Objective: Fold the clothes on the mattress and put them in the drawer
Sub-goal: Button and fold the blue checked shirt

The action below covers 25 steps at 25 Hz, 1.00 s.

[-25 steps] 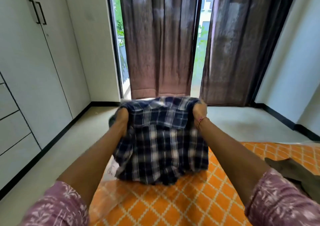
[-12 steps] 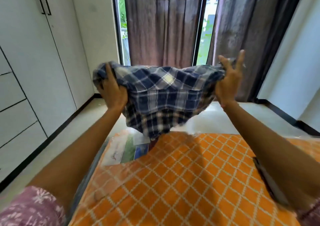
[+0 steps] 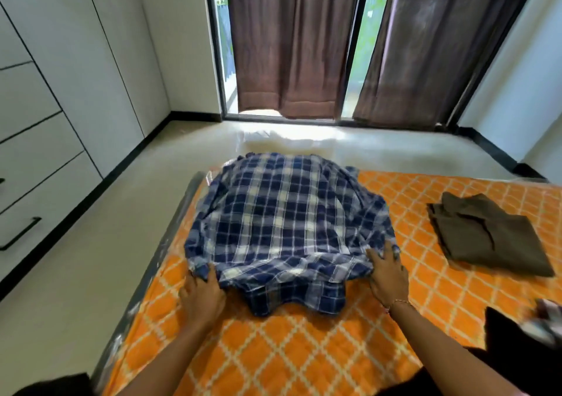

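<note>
No readable text, labels, brands or numbers anywhere in view.

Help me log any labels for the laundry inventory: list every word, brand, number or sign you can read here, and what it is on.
None can be read.
plaid shirt: only its check pattern, no tag or print showing.
brown folded garment: plain, no label in view.
mattress: orange lattice pattern, no writing.
wardrobe: bare white fronts, no markings.
</note>
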Each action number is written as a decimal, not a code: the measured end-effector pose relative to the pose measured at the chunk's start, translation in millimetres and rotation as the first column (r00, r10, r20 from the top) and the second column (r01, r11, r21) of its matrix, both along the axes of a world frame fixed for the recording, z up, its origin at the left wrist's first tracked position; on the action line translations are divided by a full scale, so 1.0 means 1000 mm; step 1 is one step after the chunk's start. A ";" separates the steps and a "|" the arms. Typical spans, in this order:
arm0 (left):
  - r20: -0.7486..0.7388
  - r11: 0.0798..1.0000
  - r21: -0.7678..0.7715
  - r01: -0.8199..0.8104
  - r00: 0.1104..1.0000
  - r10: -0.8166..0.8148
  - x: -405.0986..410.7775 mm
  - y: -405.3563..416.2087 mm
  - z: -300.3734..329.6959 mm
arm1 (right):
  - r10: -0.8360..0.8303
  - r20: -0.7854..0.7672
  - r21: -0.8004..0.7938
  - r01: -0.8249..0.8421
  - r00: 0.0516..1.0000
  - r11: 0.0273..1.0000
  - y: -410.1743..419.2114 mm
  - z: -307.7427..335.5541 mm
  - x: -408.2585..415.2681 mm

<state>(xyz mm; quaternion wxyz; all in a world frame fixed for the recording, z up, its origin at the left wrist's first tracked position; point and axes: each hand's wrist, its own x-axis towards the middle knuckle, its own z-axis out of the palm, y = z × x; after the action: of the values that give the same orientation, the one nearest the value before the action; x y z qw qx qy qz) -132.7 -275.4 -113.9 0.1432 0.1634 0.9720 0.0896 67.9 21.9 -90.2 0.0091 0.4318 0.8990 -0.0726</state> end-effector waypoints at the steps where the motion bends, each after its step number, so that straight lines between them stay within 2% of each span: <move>1: 0.075 1.000 -0.014 -0.015 0.997 0.016 0.005 -0.006 -0.005 | 0.048 0.036 -0.056 -0.046 0.998 0.997 -0.005 -0.008 0.008; 3: 0.117 0.997 -0.061 -0.052 0.991 0.059 0.012 -0.009 -0.005 | 0.076 0.090 -0.102 -0.067 0.993 0.992 -0.013 -0.016 0.018; 5: -0.074 0.998 -0.057 -0.030 0.997 0.026 0.018 -0.005 -0.001 | 0.013 0.199 0.011 -0.015 0.980 1.000 -0.022 -0.016 0.020; 6: -0.240 0.994 -0.028 0.104 0.965 -0.108 0.021 -0.002 -0.002 | 0.006 0.240 0.096 -0.030 0.971 0.995 -0.029 -0.017 0.019; 7: -0.415 0.946 -0.028 0.324 0.857 -0.306 0.021 0.002 -0.004 | 0.073 0.221 0.182 -0.115 0.972 0.977 -0.036 -0.019 0.016; 8: -0.580 0.837 -0.094 0.539 0.654 -0.486 0.019 0.004 -0.008 | 0.233 0.172 0.264 -0.273 0.957 0.925 -0.044 -0.022 0.012; 9: -0.676 0.718 -0.162 0.677 0.454 -0.581 0.016 0.005 -0.009 | 0.426 0.141 0.353 -0.447 0.894 0.822 -0.052 -0.026 0.010; 10: -0.697 0.625 -0.201 0.754 0.338 -0.632 0.011 0.008 -0.006 | 0.603 0.127 0.462 -0.585 0.787 0.666 -0.056 -0.030 0.007; 11: -0.699 0.574 -0.217 0.789 0.284 -0.656 0.007 0.011 -0.002 | 0.721 0.116 0.527 -0.658 0.683 0.538 -0.057 -0.030 0.004; 12: -0.687 0.544 -0.229 0.807 0.262 -0.678 0.004 0.015 0.002 | 0.780 0.097 0.547 -0.688 0.618 0.477 -0.054 -0.027 0.001; 13: -0.669 0.492 -0.260 0.831 0.213 -0.712 0.003 0.019 0.005 | 0.804 0.073 0.536 -0.704 0.590 0.467 -0.049 -0.023 -0.002; 15: -0.590 0.319 -0.340 0.885 0.063 -0.805 0.003 0.020 0.009 | 0.812 0.053 0.454 -0.739 0.581 0.498 -0.041 -0.016 -0.006; 16: -0.553 0.260 -0.356 0.898 0.021 -0.833 0.006 0.017 0.009 | 0.813 0.086 0.400 -0.767 0.576 0.502 -0.040 -0.014 -0.003; 17: -0.505 0.230 -0.348 0.909 0.025 -0.863 0.010 0.012 0.007 | 0.808 0.155 0.299 -0.806 0.569 0.511 -0.043 -0.018 0.002; 19: -0.336 0.257 -0.289 0.922 0.154 -0.929 0.024 -0.003 0.003 | 0.799 0.296 -0.027 -0.831 0.524 0.556 -0.055 -0.028 0.015; 20: -0.217 0.294 -0.286 0.912 0.237 -0.947 0.029 -0.011 0.001 | 0.796 0.334 -0.202 -0.786 0.505 0.584 -0.058 -0.027 0.017; 21: -0.032 0.334 -0.289 0.897 0.340 -0.940 0.030 -0.015 0.000 | 0.790 0.356 -0.384 -0.692 0.500 0.611 -0.056 -0.019 0.014; 22: 0.175 0.376 -0.228 0.898 0.417 -0.892 0.026 -0.014 0.003 | 0.799 0.357 -0.560 -0.573 0.484 0.598 -0.049 -0.007 0.004; 23: 0.356 0.454 -0.104 0.885 0.459 -0.814 0.019 -0.007 0.010 | 0.809 0.323 -0.700 -0.451 0.491 0.553 -0.039 0.004 -0.008; 24: 0.457 0.560 0.049 0.827 0.480 -0.749 0.011 0.003 0.017 | 0.783 0.277 -0.750 -0.384 0.557 0.538 -0.028 0.012 -0.021; 25: 0.451 0.663 0.176 0.728 0.539 -0.712 0.004 0.016 0.023 | 0.702 0.197 -0.726 -0.379 0.685 0.574 -0.021 0.018 -0.033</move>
<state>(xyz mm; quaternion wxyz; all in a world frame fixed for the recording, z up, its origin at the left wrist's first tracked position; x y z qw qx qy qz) -128.3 -259.6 -90.9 0.4074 0.5175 0.7512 0.0448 34.8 0.5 -72.3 0.3914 0.0986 0.8779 -0.2576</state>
